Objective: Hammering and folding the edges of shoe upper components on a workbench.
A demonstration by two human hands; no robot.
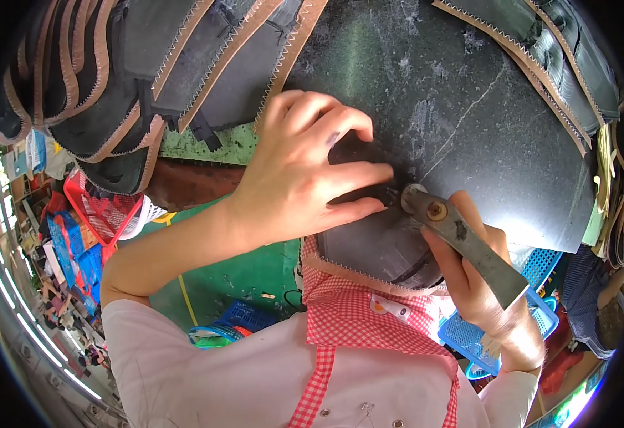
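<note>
My right hand [476,264] is closed around a hammer [472,246]; its steel head lies across the fingers, and the handle is hidden beneath. The round striking face rests against or just above a black leather piece [376,250] with a brown zigzag-stitched edge. My left hand [301,167] is on this piece, fingers bent and thumb and index finger pinching it close to the hammer face. The piece lies at the near edge of a dark, scuffed work slab [397,85] and reaches toward my red checked apron [355,321].
Similar black pieces with brown edging [219,64] overlap at the far left, and more [547,57] lie at the far right. Blue plastic baskets [469,339] stand below at the right, with a red basket [101,203] at the left. Another person [597,299] is partly visible at the right.
</note>
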